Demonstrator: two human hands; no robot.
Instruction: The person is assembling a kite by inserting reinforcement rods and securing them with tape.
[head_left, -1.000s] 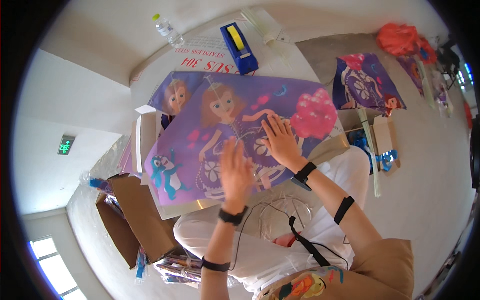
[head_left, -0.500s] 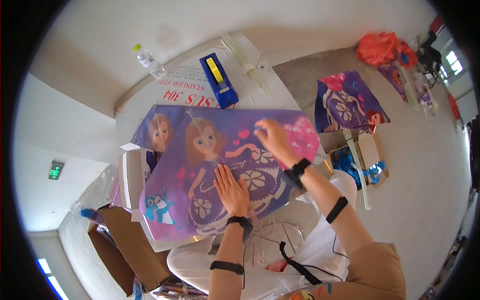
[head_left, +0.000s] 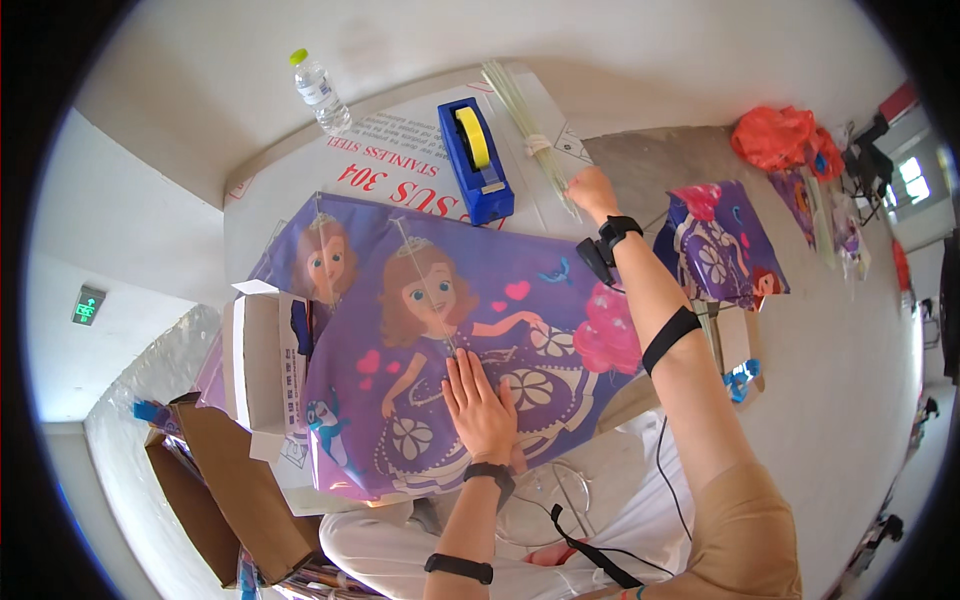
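Note:
A purple printed sheet (head_left: 540, 400) with a cartoon princess lies across the table, a thin pale rod running down its upper middle. My left hand (head_left: 482, 415) rests flat on it, fingers stretched out, over the rod's lower end. Beyond the sheet's far right edge, my right hand (head_left: 592, 193) has its fingers curled at the near end of a bundle of thin pale sticks (head_left: 520, 110). The fingertips are partly hidden. Left of the bundle stands a blue tape dispenser (head_left: 490, 205) with a yellow roll.
A water bottle (head_left: 322, 98) stands at the table's far left. Another purple sheet (head_left: 300, 235) lies partly under the first, near a white box (head_left: 255, 350). To the right is a separate printed sheet (head_left: 725, 240); a brown carton (head_left: 235, 480) sits at lower left.
My right hand has moved from above the sheet, away from me and to the right, to the stick bundle. My left hand stays flat on the sheet. The view has shifted slightly.

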